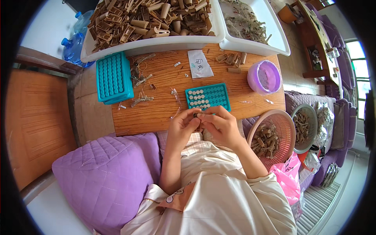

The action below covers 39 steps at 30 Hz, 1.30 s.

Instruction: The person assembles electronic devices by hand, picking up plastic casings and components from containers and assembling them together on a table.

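Note:
Both hands meet at the table's near edge over a small brown half-tube piece (197, 127) with a dark part at its top. My left hand (182, 126) pinches it from the left side. With thumb and forefinger together, my right hand (222, 124) works at the top of the same piece; whether something tiny sits between those fingertips cannot be made out. Just beyond the hands lies a teal tray (217, 94) with rows of round pockets. Several small white discs (197, 94) fill pockets on its left side.
On the wooden table (156, 113) stand stacked teal trays (114, 78), loose wired parts (141, 100), a paper note (200, 64) and a purple tub (264, 77). Large white bins (152, 44) stand behind. To the right are a pink basket (288, 127) and a grey basket (312, 127).

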{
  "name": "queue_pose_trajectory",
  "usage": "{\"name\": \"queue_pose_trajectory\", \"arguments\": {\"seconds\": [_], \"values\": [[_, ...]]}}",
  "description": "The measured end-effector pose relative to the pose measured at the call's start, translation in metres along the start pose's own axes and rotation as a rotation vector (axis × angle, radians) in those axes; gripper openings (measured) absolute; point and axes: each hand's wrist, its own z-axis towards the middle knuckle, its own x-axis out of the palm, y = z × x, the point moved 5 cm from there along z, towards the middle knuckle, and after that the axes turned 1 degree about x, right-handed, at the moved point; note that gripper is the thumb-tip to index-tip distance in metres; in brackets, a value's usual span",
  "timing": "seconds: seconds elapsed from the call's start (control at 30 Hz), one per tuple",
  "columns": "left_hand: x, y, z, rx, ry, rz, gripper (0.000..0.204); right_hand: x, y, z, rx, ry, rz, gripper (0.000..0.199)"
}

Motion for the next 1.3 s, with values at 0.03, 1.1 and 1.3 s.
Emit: {"name": "queue_pose_trajectory", "arguments": {"seconds": [0.03,1.1,1.3], "values": [[-0.003,0.001,0.001,-0.022,-0.018,-0.046,0.024,0.000,-0.006,0.002,0.065,0.044,0.098,0.022],[0.001,-0.001,-0.005,0.017,-0.003,0.144,0.030,0.002,0.002,0.011,0.010,0.148,-0.072,0.013],[0.006,0.010,-0.005,0.002,0.018,0.476,0.029,-0.007,-0.006,0.026,0.212,0.570,-0.168,0.014]]}}
